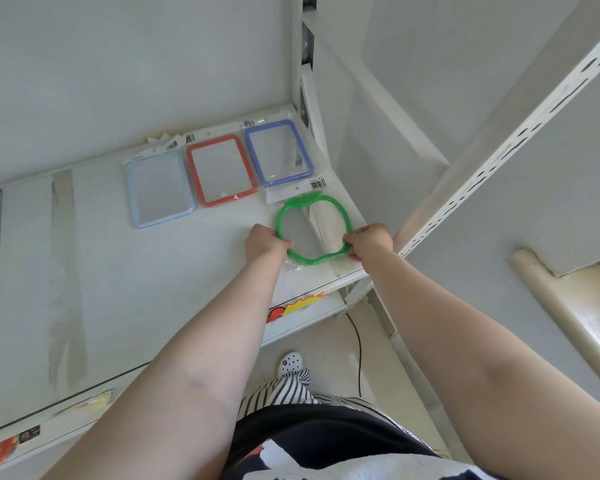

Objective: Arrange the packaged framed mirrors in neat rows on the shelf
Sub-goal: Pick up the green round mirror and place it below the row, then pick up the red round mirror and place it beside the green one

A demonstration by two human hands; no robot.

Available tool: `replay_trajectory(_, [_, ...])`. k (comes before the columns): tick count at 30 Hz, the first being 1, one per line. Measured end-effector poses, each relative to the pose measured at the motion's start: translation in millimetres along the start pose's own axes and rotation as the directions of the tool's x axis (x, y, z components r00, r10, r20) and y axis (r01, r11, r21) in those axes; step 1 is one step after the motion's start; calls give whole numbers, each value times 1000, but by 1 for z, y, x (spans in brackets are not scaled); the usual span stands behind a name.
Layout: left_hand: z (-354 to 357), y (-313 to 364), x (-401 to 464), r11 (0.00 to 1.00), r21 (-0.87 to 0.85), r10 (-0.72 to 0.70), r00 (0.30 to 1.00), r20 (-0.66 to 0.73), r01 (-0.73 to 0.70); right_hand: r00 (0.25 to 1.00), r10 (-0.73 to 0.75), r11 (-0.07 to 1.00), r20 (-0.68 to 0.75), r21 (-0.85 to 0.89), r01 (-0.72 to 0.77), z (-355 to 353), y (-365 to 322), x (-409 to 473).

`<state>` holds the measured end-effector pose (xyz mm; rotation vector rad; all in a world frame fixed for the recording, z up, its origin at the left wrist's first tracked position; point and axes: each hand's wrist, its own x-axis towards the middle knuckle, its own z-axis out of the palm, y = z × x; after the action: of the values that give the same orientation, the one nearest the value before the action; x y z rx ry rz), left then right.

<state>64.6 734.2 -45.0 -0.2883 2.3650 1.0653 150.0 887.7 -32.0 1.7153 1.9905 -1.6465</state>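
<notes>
A green apple-shaped mirror in clear packaging lies flat on the white shelf, near its right front corner. My left hand grips its left rim and my right hand grips its right rim. Behind it, along the back wall, three rectangular packaged mirrors lie side by side in a row: a light blue one, a red one and a dark blue one.
A slotted white upright rises right of the shelf's front corner. The shelf's front edge carries coloured stickers. Below are a tiled floor, a black cable and my white shoe.
</notes>
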Motion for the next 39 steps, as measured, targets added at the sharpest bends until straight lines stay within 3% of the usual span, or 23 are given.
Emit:
replay_trajectory(16, [4,2,-6,991,131,5,998,-68,4,987,-162,907,-17,-397,142,-11,3,-2])
replay_trajectory(22, [-5,10,-16,983,180,55,988,-145,-28,920,-390,673,-43,-695,253,-11,-6,-23])
replay_trajectory(27, [-21,3,-40,966,173,216,968,-130,-193,822,-551,580,146,-641,503,-14,-11,-46])
replay_trajectory(32, [-50,-39,-78,916,205,363,930,-53,-345,708,-583,473,399,-542,695,1,4,-79])
replay_trajectory(39, [-108,-111,-116,897,298,372,922,-108,-327,545,-600,279,585,-486,828,57,34,-137])
